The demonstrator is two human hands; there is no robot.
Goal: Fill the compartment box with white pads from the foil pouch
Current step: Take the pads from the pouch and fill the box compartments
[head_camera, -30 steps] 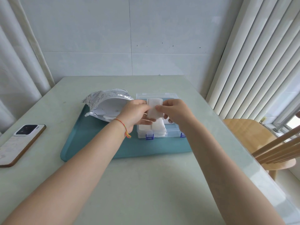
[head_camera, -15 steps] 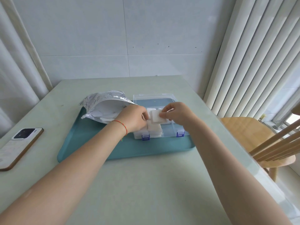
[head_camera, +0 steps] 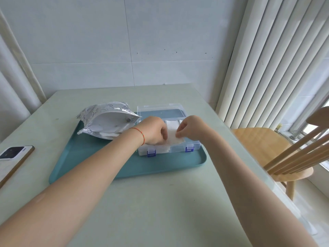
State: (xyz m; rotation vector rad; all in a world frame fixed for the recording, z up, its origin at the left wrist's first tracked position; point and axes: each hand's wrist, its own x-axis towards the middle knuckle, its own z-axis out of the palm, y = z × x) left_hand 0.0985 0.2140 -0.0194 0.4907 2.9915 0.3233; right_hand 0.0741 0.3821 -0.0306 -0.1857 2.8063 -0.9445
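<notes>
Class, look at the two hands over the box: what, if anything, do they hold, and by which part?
Both hold one white pad: the right hand pinches its right edge, the left hand its left edge, over the box.

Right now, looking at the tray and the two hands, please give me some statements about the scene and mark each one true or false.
1. Both hands hold one white pad over the compartment box. True.
2. The foil pouch lies to the right of the box. False: it lies to the left, on the teal tray.
3. The box lid is closed. False: it stands open behind the box.
4. A phone lies on the table, left of the tray. True.
5. The left hand rests inside the pouch. False: it is at the box, opposite the right hand.
</notes>
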